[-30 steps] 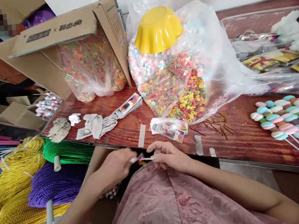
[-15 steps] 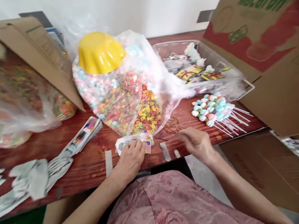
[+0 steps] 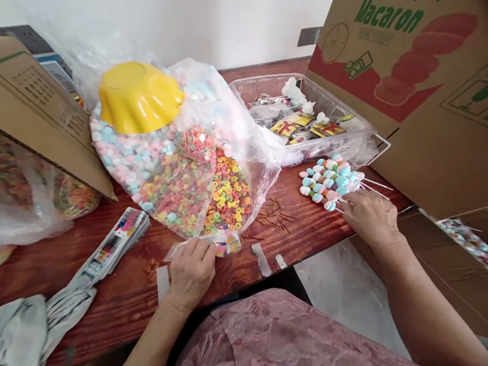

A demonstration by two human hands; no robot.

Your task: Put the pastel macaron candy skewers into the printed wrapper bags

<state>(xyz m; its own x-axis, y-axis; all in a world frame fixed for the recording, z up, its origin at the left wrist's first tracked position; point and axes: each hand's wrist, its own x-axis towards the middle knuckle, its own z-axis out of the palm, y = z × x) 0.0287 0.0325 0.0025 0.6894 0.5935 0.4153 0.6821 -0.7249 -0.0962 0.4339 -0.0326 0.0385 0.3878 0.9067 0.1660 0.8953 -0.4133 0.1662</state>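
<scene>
- Landmark: the big clear candy bag (image 3: 170, 191) on the desk (image 3: 233, 281), a yellow bowl (image 3: 140, 98) upside down on top.
- In front of the bag, the left hand (image 3: 194, 271) lies over printed packets (image 3: 228, 244), fingers bent (I cannot tell whether they grip).
- Right of the bag, the right hand (image 3: 372, 218) has curled fingers at the sticks of the candy skewers (image 3: 327, 182) (any grip is hidden).
- Brown twist ties (image 3: 277, 217) lie scattered just beside the bag's near-right edge.
</scene>
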